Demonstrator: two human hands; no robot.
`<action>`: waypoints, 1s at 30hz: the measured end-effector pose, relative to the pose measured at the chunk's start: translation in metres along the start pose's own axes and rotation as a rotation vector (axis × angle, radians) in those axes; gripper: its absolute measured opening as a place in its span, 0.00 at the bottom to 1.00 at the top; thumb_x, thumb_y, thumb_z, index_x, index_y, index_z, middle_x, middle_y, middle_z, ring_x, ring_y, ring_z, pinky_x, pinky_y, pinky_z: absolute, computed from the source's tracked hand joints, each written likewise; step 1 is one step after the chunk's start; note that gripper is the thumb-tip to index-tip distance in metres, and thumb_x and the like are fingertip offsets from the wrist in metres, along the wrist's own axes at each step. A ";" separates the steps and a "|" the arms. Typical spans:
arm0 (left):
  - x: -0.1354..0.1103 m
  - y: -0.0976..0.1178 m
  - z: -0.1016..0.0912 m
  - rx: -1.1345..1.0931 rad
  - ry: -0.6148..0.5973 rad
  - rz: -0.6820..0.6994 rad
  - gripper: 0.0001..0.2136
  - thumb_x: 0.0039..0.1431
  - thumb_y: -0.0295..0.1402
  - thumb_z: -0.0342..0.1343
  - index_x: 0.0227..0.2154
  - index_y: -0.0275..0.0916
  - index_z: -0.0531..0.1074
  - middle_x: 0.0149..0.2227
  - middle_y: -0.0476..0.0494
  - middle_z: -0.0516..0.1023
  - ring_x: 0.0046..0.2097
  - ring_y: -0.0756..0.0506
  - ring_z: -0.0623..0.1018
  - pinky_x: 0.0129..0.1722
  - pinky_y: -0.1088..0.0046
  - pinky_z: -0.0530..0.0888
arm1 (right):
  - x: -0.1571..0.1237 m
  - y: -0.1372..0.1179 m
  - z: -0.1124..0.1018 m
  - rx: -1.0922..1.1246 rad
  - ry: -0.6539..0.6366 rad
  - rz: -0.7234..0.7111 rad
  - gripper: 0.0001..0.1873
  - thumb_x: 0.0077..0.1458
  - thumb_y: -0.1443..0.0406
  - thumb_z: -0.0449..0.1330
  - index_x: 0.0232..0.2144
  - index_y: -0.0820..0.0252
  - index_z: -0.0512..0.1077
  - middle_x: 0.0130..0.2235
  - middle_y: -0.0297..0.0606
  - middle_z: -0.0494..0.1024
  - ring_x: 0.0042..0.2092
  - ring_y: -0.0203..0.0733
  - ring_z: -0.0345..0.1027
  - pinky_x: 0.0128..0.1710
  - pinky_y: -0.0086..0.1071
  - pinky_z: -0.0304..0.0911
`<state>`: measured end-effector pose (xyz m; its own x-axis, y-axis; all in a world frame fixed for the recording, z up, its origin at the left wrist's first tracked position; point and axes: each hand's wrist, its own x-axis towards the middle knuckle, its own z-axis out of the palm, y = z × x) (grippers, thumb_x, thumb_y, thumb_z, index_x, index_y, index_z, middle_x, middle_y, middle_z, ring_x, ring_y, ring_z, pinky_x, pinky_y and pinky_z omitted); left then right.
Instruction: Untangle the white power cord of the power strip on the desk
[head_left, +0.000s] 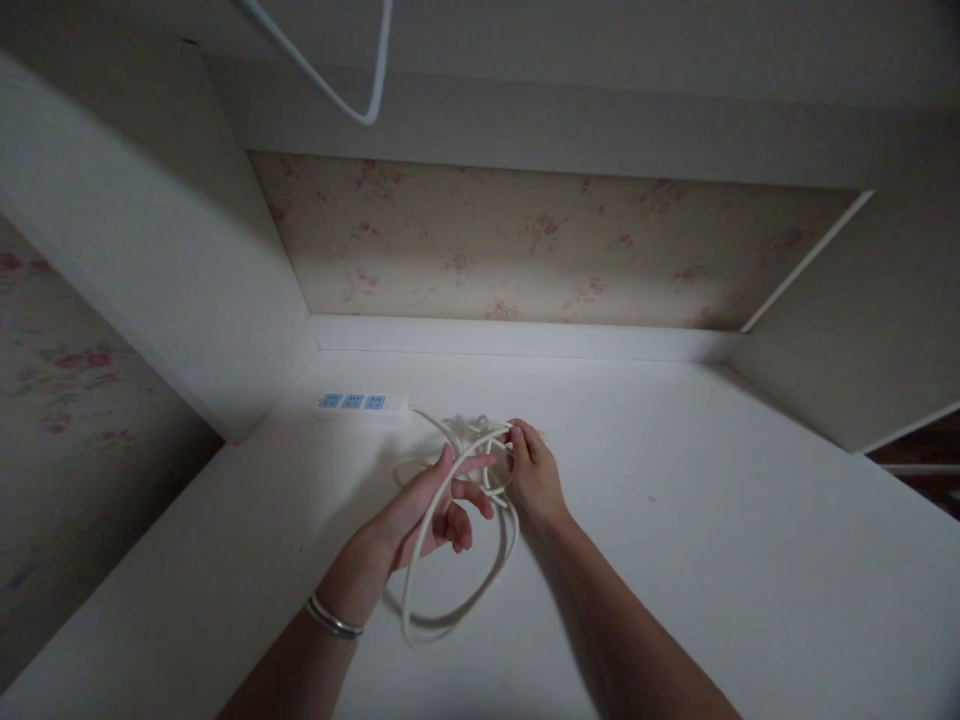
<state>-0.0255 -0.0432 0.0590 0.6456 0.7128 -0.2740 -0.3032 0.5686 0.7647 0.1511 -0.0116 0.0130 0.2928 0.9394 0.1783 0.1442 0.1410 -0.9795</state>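
A white power strip [361, 405] with three blue socket faces lies near the back left of the white desktop. Its white cord [459, 622] runs right from the strip into loose loops at the middle. My left hand [439, 500] is inside the loops, its index finger stretched out and the other fingers loosely bent; one stretch of cord passes over its palm. My right hand [534, 470] pinches the cord between thumb and fingers at the top of the loops. Behind the fingers the tangle is partly hidden, and the plug cannot be made out clearly.
White panels [172, 240] rise at the left and right of the desktop [675, 560]. Floral wallpaper [480, 240] shows at the back above a low white ledge [525, 338]. Overhead, a bent white cable [367, 115] hangs down from the upper edge.
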 end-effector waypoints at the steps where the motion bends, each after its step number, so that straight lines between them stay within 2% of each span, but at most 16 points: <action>1: 0.000 0.001 0.000 0.018 0.018 0.024 0.26 0.57 0.50 0.54 0.52 0.39 0.69 0.28 0.47 0.75 0.15 0.56 0.68 0.14 0.80 0.60 | -0.002 -0.002 0.000 -0.032 -0.029 -0.033 0.18 0.58 0.51 0.51 0.36 0.54 0.74 0.34 0.36 0.75 0.34 0.41 0.65 0.34 0.32 0.60; 4: 0.000 0.003 -0.001 -0.001 0.006 0.080 0.19 0.57 0.37 0.58 0.51 0.41 0.70 0.23 0.56 0.68 0.11 0.61 0.54 0.10 0.82 0.48 | -0.004 -0.004 0.000 -0.091 -0.029 -0.062 0.18 0.58 0.51 0.51 0.37 0.54 0.75 0.30 0.35 0.75 0.31 0.41 0.66 0.32 0.32 0.60; 7: 0.001 0.004 -0.004 -0.068 -0.054 0.099 0.17 0.60 0.37 0.55 0.51 0.42 0.69 0.18 0.60 0.59 0.11 0.61 0.45 0.09 0.83 0.45 | -0.002 -0.003 -0.004 -0.137 0.047 0.012 0.20 0.57 0.49 0.51 0.38 0.55 0.73 0.27 0.35 0.75 0.28 0.40 0.67 0.28 0.32 0.60; 11: -0.001 0.004 -0.006 -0.067 -0.079 0.153 0.18 0.64 0.41 0.50 0.55 0.47 0.64 0.17 0.62 0.55 0.11 0.59 0.44 0.09 0.84 0.47 | 0.003 0.004 -0.010 -0.172 0.141 0.148 0.24 0.53 0.45 0.53 0.38 0.59 0.72 0.24 0.35 0.75 0.24 0.40 0.69 0.23 0.30 0.59; 16: -0.007 0.002 -0.005 0.019 -0.194 0.129 0.21 0.65 0.42 0.47 0.59 0.49 0.58 0.17 0.62 0.54 0.12 0.59 0.44 0.10 0.85 0.48 | 0.009 0.013 -0.013 -0.131 0.140 0.255 0.27 0.50 0.43 0.55 0.35 0.60 0.71 0.20 0.33 0.73 0.19 0.38 0.66 0.16 0.27 0.55; 21: -0.010 -0.001 -0.006 0.110 -0.288 0.037 0.24 0.64 0.43 0.48 0.61 0.48 0.56 0.17 0.62 0.54 0.12 0.59 0.44 0.11 0.86 0.48 | 0.010 0.012 -0.013 -0.109 0.107 0.280 0.25 0.51 0.44 0.55 0.33 0.60 0.70 0.19 0.31 0.71 0.16 0.36 0.61 0.13 0.27 0.53; 26: -0.011 -0.003 -0.009 0.228 -0.339 -0.083 0.25 0.64 0.41 0.49 0.63 0.46 0.54 0.17 0.62 0.54 0.13 0.59 0.45 0.11 0.86 0.47 | 0.009 0.011 -0.014 -0.099 0.096 0.264 0.24 0.51 0.45 0.55 0.33 0.60 0.71 0.20 0.33 0.72 0.18 0.37 0.64 0.14 0.27 0.54; 30: -0.012 -0.006 -0.011 0.249 -0.394 -0.085 0.25 0.64 0.37 0.49 0.63 0.45 0.54 0.17 0.61 0.53 0.13 0.59 0.44 0.11 0.87 0.47 | 0.010 0.015 -0.015 -0.167 0.094 0.219 0.23 0.53 0.45 0.54 0.32 0.59 0.71 0.21 0.34 0.74 0.21 0.38 0.65 0.18 0.27 0.56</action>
<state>-0.0393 -0.0500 0.0511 0.8923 0.4306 -0.1358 -0.0920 0.4679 0.8790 0.1709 -0.0045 0.0016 0.4193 0.9076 -0.0204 0.2192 -0.1230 -0.9679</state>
